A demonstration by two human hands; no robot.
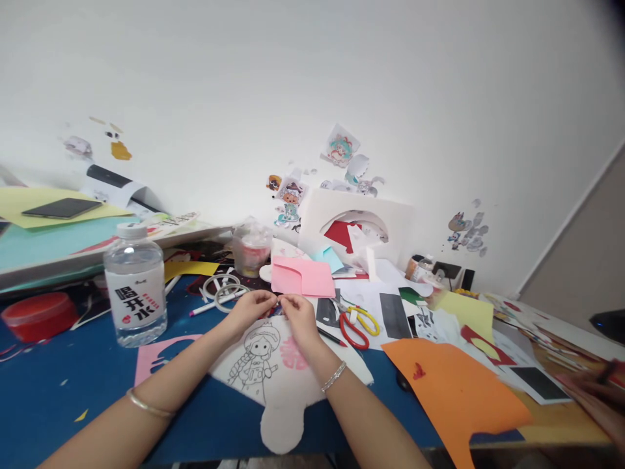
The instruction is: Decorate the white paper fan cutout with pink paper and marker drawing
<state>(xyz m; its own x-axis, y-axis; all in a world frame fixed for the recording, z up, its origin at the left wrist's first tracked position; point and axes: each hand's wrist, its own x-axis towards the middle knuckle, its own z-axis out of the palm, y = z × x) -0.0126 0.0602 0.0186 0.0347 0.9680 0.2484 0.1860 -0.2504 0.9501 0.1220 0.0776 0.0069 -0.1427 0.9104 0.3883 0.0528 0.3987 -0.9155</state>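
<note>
My left hand [255,308] and my right hand [298,316] meet fingertip to fingertip at the upper edge of a white fan-shaped paper [286,391]. Both hands pinch; a small dark reddish bit shows between them, too small to name. The fan paper carries a line drawing of a braided figure in a hat [261,358] and a pink cut-out [294,354] partly under my right wrist. Its round handle end points toward me. Right of my right hand lie a black pen [332,336] and scissors [359,326] with red and yellow handles.
A water bottle [135,286] stands at left beside a red round container [40,316]. Pink folded paper [303,277] lies behind my hands. Orange paper [452,384] overhangs the front edge at right. Another person's hand [598,391] is at far right.
</note>
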